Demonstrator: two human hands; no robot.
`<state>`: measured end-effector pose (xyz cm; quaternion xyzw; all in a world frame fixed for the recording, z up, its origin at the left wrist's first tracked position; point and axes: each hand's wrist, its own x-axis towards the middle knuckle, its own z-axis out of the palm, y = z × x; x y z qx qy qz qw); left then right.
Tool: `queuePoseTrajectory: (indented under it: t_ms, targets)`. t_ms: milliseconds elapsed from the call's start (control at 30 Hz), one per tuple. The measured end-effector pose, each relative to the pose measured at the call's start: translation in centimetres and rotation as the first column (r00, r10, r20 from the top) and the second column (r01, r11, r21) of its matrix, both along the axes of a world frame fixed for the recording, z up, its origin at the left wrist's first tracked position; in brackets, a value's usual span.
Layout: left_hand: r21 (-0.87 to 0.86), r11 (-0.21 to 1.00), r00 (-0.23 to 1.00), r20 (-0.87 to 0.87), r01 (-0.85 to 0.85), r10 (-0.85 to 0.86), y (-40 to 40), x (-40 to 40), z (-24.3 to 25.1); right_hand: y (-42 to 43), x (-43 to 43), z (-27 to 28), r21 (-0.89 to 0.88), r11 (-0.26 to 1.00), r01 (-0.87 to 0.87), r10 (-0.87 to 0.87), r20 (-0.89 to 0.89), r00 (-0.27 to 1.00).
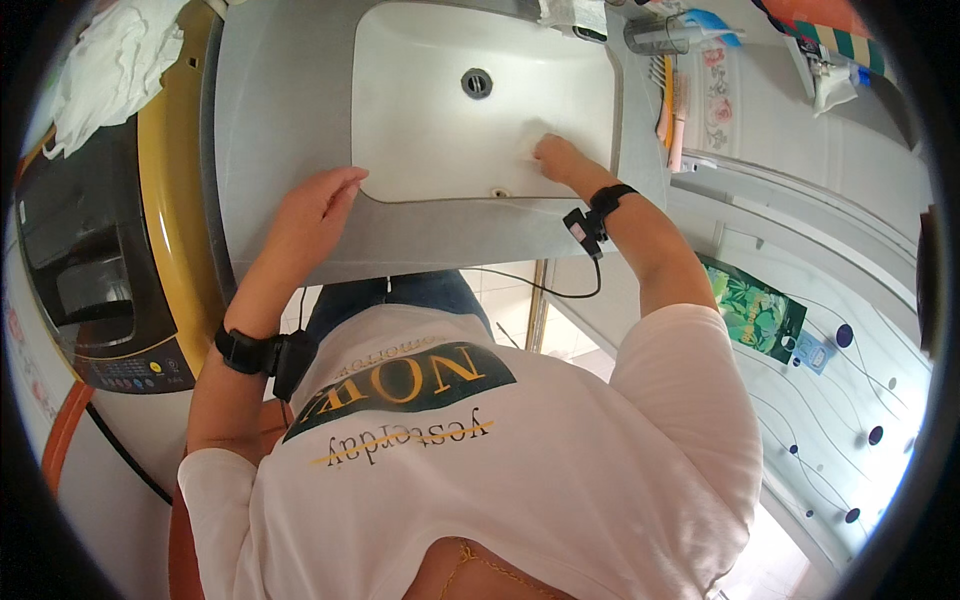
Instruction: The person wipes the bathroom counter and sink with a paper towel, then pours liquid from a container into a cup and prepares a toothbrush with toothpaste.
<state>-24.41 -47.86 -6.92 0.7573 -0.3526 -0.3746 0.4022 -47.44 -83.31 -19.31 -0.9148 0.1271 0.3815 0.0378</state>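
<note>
A white rectangular washbasin (420, 105) with a dark drain (476, 84) is set in a grey countertop (285, 97) before me. My left hand (319, 210) rests at the basin's near left corner. Its fingers are stretched out with the thumb a little apart, and nothing shows in it. Inside the basin, at the right, my right hand (561, 159) is curled with its fingertips down near the bottom. A faint pale patch lies by those fingers; whether it is a thing in the hand or just wet surface and shadow, I cannot tell.
A black-and-gold washing machine (161, 217) stands left, white cloth (120, 67) on top. Right of the basin lie a clear cup (656, 36), toothbrushes (671, 112) and a comb. A cable (555, 292) hangs from my right wristband (609, 199). A green packet (754, 311) is farther right.
</note>
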Motion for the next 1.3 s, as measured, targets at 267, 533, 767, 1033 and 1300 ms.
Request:
queuePoseTrajectory:
  t_ms: [267,533,767,1033,1300]
  targets:
    - [-0.004,0.999,0.999,-0.009,0.047,-0.047,-0.4,-0.3,-1.3,10.5,9.5,-0.2,0.455,0.889,-0.054,-0.131,0.365,0.922]
    - [0.062,0.998,1.0,-0.001,0.026,-0.026,-1.3,-1.3,0.0,14.8,11.0,4.9,0.782,0.599,0.173,-0.442,0.142,0.886]
    - [0.008,0.986,0.986,-0.018,-0.167,0.167,-1.1,-3.9,-0.3,3.9,4.2,0.5,0.586,0.8,0.129,-0.306,0.214,0.928]
    - [0.1,0.959,0.955,-0.114,-0.264,0.274,-4.8,-8.8,-0.1,-8.5,6.0,1.5,-0.104,0.995,0.01,0.014,0.22,0.975]
    - [0.143,0.961,0.961,-0.113,-0.237,0.254,-8.7,-10.6,1.3,-5.9,4.7,-1.7,-0.03,0.988,-0.149,0.152,0.24,0.959]
